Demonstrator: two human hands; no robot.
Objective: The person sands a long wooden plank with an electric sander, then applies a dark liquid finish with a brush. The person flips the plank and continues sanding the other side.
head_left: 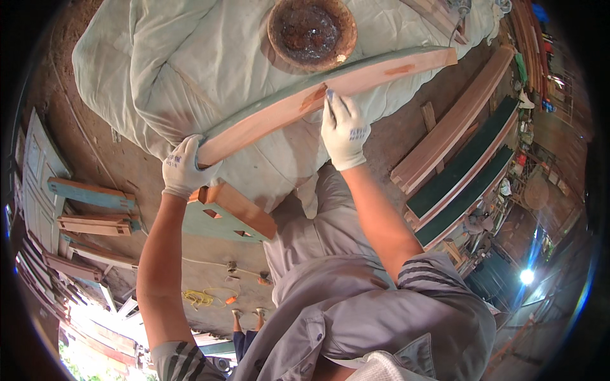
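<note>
A long, slightly curved wooden board (270, 124) lies slantwise over a pale padded cloth (203, 63). Its upper side is grey-green, and the bare face toward me carries reddish-brown smears (313, 96). My left hand (182, 166), in a white glove, is closed around the board's near left end. With its gloved fingers pressed together, my right hand (344, 130) touches the face beside the middle smear; anything pinched at its fingertips is too small to make out. Just beyond the board stands a round, crusted bowl (274, 35) holding dark brown, glossy paste.
Below my left hand is a green-faced wooden piece (232, 219) with cut-out slots. Long boards (454, 120) lie on the right, shorter timber pieces (95, 223) on the left. A yellow cord (198, 297) is on the floor, near another person's legs (244, 336).
</note>
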